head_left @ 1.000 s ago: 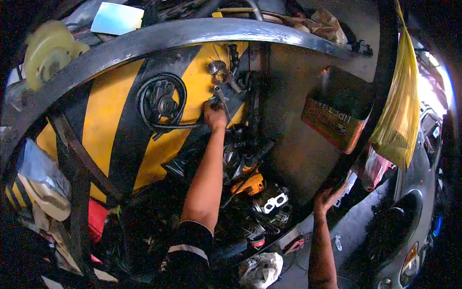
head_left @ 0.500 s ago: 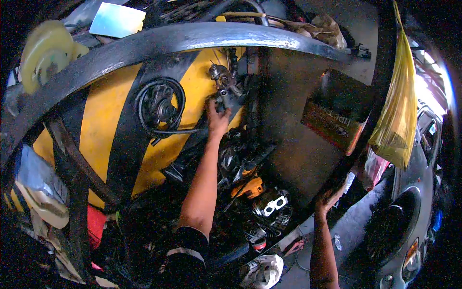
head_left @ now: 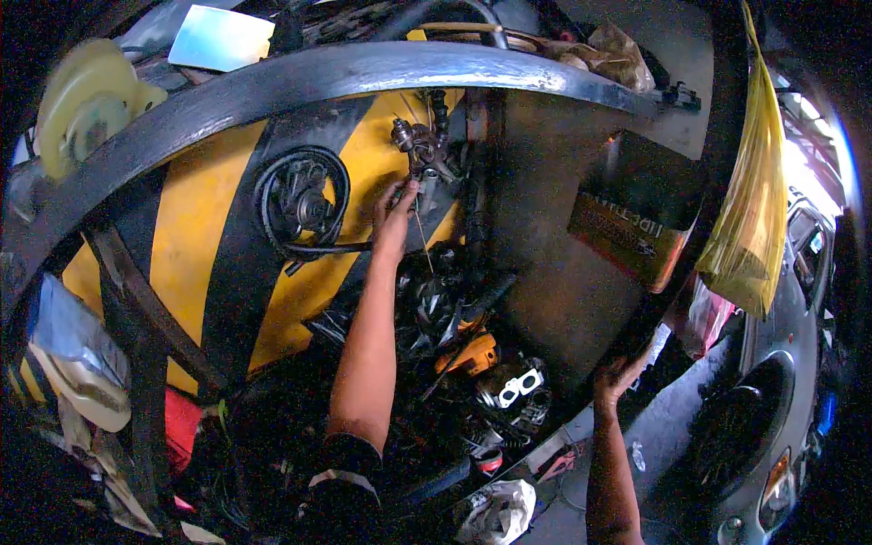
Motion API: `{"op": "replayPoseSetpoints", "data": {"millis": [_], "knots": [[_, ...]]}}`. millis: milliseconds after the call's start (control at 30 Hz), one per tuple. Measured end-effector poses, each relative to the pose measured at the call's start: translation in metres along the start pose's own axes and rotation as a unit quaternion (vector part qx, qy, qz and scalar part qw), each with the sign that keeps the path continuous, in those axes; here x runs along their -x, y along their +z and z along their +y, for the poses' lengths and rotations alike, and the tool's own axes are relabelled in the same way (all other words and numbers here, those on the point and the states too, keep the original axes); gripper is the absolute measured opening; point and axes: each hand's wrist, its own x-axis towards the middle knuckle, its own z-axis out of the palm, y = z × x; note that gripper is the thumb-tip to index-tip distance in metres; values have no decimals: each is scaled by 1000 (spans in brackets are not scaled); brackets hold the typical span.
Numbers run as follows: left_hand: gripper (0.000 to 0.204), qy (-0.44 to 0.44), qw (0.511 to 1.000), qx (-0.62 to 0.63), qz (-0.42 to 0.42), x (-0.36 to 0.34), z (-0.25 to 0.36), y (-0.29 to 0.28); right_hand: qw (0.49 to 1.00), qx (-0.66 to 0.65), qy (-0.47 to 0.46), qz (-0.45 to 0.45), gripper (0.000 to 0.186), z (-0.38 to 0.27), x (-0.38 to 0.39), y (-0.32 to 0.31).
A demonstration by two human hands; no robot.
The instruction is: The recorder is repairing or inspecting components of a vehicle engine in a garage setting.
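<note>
Blurred lettering marks the dark box, not clearly legible.

From here I can't make out what the left grip touches, upper centre of the frame; the lower edge crops the right forearm, the upper edge the yellow bag

1 hanging yellow bag, grey car

Dull metal pts, shiny dk rail, crinkly see-thru yel plas. bag, rubbery blk hose
</note>
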Motion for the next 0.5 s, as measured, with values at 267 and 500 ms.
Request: {"op": "replayPoseSetpoints", "data": {"millis": [267, 500], "knots": [[50, -25, 995, 91, 12, -20, -6, -12, 999, -36, 7, 0, 78, -13, -7, 2], [46, -43, 994, 93, 41, -19, -7, -6, 1000, -22, 4, 7, 76, -16, -6, 0]]}}
